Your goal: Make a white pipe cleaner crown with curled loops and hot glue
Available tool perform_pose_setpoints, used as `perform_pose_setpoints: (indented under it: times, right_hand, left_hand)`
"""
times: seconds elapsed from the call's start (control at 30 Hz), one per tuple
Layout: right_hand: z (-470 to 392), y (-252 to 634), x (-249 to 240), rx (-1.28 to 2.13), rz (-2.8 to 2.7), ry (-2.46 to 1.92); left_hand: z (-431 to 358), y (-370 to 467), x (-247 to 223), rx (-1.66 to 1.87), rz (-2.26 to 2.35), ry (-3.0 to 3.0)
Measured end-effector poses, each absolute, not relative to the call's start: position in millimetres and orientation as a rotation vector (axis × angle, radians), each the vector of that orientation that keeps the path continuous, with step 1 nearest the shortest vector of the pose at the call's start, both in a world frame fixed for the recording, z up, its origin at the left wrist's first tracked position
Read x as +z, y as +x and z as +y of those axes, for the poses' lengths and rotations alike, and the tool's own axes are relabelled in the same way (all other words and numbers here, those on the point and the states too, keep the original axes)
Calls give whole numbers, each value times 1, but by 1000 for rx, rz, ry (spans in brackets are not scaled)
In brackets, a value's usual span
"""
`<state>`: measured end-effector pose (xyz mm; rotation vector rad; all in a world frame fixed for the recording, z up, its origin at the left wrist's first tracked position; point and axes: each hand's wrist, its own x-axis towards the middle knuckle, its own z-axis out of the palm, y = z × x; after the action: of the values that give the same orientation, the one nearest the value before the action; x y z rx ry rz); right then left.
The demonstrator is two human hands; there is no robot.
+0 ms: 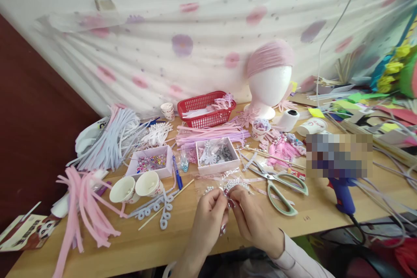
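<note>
My left hand (211, 213) and my right hand (252, 215) meet over the front of the table, fingertips pinched together. Between them is a small beaded piece (223, 229) with shiny mauve beads, part of it hanging below my left fingers. Its exact form is mostly covered by the fingers. Just beyond my fingertips lies a clear bag of white pearl beads (237, 183). A white box (217, 167) of silvery trinkets stands behind that bag. To the right of my right hand, scissors (282, 202) with pale green handles lie spread apart.
Paper cups (149, 183), pink fuzzy stems (86, 208) and curled grey-blue stems (164, 213) lie left. A red basket (206, 110) and a white foam head (269, 84) stand at the back. A blue glue gun (343, 197) with trailing cords is at right.
</note>
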<state>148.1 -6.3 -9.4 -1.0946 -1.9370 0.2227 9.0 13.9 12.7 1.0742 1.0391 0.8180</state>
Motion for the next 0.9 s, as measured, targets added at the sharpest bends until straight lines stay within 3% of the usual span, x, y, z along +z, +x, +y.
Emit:
perform_pose_setpoints:
  times: [0.4, 0.73, 0.9]
  right_hand:
    - [-13, 135, -10, 956, -1473, -1065]
    - [-7, 137, 10, 1301, -1360, -1071]
    - [-8, 146, 26, 1274, -1593, -1081]
  left_hand:
    - [12, 9, 15, 894, 1049, 1288]
    - [16, -5, 17, 1009, 1124, 1714]
    - [19, -16, 20, 994, 1041, 1847]
